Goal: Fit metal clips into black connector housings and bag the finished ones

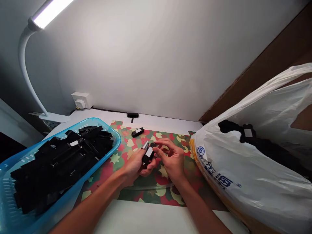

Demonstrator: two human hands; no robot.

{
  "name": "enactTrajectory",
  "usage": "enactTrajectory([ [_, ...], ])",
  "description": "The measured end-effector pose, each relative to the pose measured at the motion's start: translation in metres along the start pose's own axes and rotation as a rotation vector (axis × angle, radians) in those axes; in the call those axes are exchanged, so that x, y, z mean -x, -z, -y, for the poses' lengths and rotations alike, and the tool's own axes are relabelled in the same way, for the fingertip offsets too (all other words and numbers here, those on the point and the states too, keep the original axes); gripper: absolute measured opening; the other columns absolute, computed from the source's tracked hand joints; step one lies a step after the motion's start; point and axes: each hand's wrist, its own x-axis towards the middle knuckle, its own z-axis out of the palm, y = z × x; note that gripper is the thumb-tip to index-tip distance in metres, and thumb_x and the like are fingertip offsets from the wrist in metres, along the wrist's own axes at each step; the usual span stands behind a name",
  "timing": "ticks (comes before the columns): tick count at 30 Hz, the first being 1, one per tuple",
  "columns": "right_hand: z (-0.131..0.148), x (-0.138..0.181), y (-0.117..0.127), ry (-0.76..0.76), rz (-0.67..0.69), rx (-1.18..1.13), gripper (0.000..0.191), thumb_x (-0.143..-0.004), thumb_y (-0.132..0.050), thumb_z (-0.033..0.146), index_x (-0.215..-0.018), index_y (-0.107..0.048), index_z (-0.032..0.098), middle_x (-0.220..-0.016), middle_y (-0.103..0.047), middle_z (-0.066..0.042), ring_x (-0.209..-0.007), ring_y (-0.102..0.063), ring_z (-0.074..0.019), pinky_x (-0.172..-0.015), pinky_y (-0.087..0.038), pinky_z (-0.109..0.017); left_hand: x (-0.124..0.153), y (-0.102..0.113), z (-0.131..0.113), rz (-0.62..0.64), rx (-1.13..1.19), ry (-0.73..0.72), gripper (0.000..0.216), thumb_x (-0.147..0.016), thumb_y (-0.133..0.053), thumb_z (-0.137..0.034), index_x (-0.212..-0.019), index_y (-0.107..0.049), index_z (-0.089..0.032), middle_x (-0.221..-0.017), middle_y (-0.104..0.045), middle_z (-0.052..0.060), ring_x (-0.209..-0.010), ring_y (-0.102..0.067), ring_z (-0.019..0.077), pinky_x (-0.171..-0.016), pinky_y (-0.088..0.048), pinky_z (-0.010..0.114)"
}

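Observation:
My left hand point(135, 164) is wrapped round a small black part with a white label point(148, 155), held over the patterned mat. A grey cap covers its thumb tip. My right hand point(172, 158) is close beside it, thumb and forefinger pinching the top end of the same black part. Another black part with a white label point(137, 132) lies on the mat further back.
A blue basket point(116, 140) full of several black parts stands at the left. A large white plastic bag point(246, 182) with more black parts fills the right. A white lamp point(26, 65), a wall socket point(81, 100) and the star-patterned mat point(168, 191) are around.

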Motion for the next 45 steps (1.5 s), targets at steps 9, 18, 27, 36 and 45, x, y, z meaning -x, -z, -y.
enactTrajectory([
  [9,-0.005,0.006,-0.009,-0.085,-0.012,-0.161,0.014,-0.083,-0.087,0.033,-0.094,-0.085,0.024,-0.1,-0.073,-0.007,-0.091,-0.07,-0.021,-0.064,-0.058,-0.027,-0.006,-0.003,0.007,-0.025,-0.063,-0.083,0.064,-0.094,-0.053,-0.074,-0.059,-0.041,-0.022,-0.046,-0.033,-0.007,-0.039,-0.022,0.0053,-0.041,-0.014,0.022],
  [18,-0.004,0.008,-0.001,0.123,0.095,0.054,0.014,-0.096,-0.075,0.03,-0.084,-0.071,0.022,-0.098,-0.068,-0.006,-0.086,-0.066,-0.0188,-0.071,-0.055,-0.03,-0.005,0.003,0.014,-0.02,0.084,-0.002,0.033,-0.099,-0.055,-0.051,-0.082,-0.048,-0.025,-0.042,-0.029,-0.012,-0.038,-0.014,0.0071,-0.039,-0.016,0.018],
  [27,-0.002,0.002,0.006,0.236,0.152,0.234,0.011,-0.103,-0.064,0.028,-0.108,-0.074,0.026,-0.104,-0.071,-0.006,-0.092,-0.07,-0.0215,-0.081,-0.061,-0.035,-0.005,0.008,0.01,0.012,0.021,0.055,0.056,-0.1,-0.047,-0.059,-0.059,-0.044,-0.022,-0.044,-0.028,-0.007,-0.037,-0.02,0.0055,-0.041,-0.015,0.021],
  [36,0.01,0.02,0.001,0.513,0.279,0.364,0.033,-0.094,-0.074,0.017,-0.125,-0.074,0.03,-0.127,-0.073,-0.01,-0.115,-0.074,-0.0293,-0.093,-0.066,-0.046,-0.01,0.0,0.009,-0.334,0.124,-0.026,0.051,-0.091,-0.066,-0.068,-0.079,-0.051,-0.021,-0.053,-0.045,-0.008,-0.037,-0.027,0.0038,-0.038,-0.018,0.016],
  [45,0.005,0.013,0.0,0.726,0.259,0.413,0.033,-0.092,-0.073,0.011,-0.117,-0.081,0.031,-0.112,-0.083,-0.008,-0.102,-0.08,-0.0291,-0.086,-0.07,-0.05,-0.012,0.005,0.016,-0.34,0.14,0.008,0.053,-0.088,-0.071,-0.069,-0.076,-0.052,-0.021,-0.051,-0.035,-0.011,-0.037,-0.025,0.0035,-0.039,-0.013,0.017],
])
